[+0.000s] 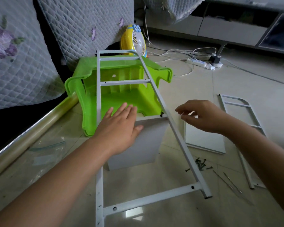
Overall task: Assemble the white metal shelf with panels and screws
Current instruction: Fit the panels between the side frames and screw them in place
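Two white ladder frames: one leans on green stool, other flat on floor at right. Two white panels: one upright at leaning frame, second flat. Left hand, fingers straight, rests on upright panel top. Right hand, fingers loosely curled, hovers just beside frame rail, perhaps pinching something small. Around ten dark screws on floor. Yellow fan behind stool.

Support: pale glossy tiled floor.
Centre: white ladder frame, foot end on floor.
Right: second frame, white panel, loose dark screws.
Behind: green plastic stool on its side, power strip, yellow fan.
Left: clear bag.
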The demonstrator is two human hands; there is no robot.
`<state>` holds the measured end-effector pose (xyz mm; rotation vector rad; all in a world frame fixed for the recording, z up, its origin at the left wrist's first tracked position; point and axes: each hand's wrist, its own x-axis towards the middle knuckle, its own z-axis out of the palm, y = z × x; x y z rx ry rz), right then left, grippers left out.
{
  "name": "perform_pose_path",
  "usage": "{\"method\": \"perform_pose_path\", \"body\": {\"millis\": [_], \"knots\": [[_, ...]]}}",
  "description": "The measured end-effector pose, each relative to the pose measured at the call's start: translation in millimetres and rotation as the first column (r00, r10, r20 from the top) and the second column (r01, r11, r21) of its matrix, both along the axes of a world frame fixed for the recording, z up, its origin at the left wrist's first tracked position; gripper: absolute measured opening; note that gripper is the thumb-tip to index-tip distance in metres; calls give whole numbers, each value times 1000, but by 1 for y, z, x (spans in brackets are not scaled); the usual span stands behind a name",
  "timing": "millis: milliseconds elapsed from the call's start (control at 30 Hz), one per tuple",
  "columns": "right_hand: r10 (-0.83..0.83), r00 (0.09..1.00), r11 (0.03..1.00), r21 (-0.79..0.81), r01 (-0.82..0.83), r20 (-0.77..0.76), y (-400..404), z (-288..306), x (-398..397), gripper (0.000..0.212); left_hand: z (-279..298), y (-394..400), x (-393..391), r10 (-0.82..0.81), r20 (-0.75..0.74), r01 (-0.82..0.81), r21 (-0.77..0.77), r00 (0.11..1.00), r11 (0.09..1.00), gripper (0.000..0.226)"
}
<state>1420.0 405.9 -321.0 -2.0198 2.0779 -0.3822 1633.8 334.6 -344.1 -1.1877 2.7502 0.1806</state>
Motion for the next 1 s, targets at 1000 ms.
{"method": "perform_pose_path", "body": {"millis": [1000], "knots": [[-803,509,375,402,835,-309,166,-233,-90,31,-9,62,-116,-219,-34,219,-6,975,976,53]]}}
